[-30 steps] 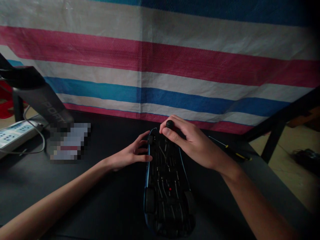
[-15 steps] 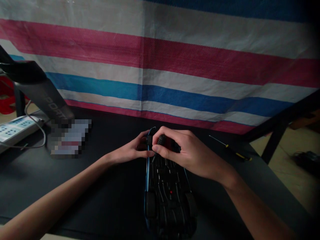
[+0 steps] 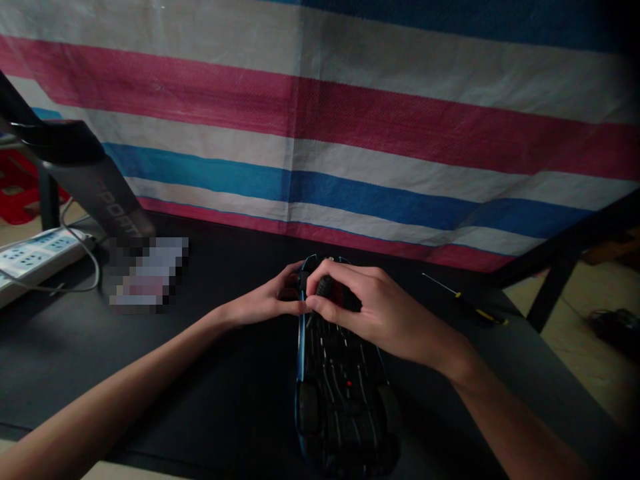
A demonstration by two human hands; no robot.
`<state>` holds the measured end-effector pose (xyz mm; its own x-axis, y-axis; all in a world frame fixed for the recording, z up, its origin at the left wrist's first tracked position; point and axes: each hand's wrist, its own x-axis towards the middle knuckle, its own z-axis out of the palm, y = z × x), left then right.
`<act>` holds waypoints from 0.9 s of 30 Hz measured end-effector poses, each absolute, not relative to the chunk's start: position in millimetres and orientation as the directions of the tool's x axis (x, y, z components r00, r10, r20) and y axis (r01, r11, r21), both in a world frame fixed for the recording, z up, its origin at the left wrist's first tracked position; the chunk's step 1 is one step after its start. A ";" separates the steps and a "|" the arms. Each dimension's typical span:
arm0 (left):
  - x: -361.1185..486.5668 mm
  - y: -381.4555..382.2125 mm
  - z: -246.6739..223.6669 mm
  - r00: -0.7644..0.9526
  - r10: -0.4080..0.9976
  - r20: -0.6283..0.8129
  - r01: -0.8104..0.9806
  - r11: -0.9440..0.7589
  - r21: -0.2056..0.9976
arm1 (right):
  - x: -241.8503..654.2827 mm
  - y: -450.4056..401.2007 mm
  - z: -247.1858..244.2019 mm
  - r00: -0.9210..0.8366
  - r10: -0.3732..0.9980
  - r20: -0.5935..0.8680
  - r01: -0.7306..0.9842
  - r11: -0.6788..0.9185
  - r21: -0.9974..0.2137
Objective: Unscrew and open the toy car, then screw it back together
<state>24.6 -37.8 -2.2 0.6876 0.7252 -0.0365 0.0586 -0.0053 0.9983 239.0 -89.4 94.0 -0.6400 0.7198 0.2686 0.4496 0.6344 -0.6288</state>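
Note:
A blue toy car lies upside down on the black tabletop, its black underside and wheels facing up. My left hand grips the car's far left side, thumb and fingers around the edge by a wheel. Over the far end of the underside, my right hand is closed on the dark ridged handle of a screwdriver. The screwdriver's tip is hidden behind my fingers. To the right, a second screwdriver with a black and yellow handle lies on the table.
At the left stand a grey sports bottle and a white power strip with a cable. A blurred-out flat item lies beside the bottle. Behind the table hangs a striped sheet.
The view has shifted slightly, so everything appears a little farther right. Both hands keep their hold on the car and screwdriver, with barely any movement between them.

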 end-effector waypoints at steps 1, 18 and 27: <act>24.7 -37.7 -2.9 0.690 0.723 -0.032 0.051 -0.005 0.999 | 238.7 -89.9 93.4 -0.639 0.720 0.271 0.460 0.640 -0.616; 24.6 -36.2 -7.1 0.675 0.738 0.022 0.049 -0.074 0.996 | 232.5 -101.2 94.0 -0.680 0.623 0.386 0.596 0.777 -0.203; 23.8 -36.2 -5.9 0.692 0.722 0.026 0.054 -0.087 0.995 | 232.4 -101.5 93.8 -0.681 0.622 0.385 0.588 0.779 -0.218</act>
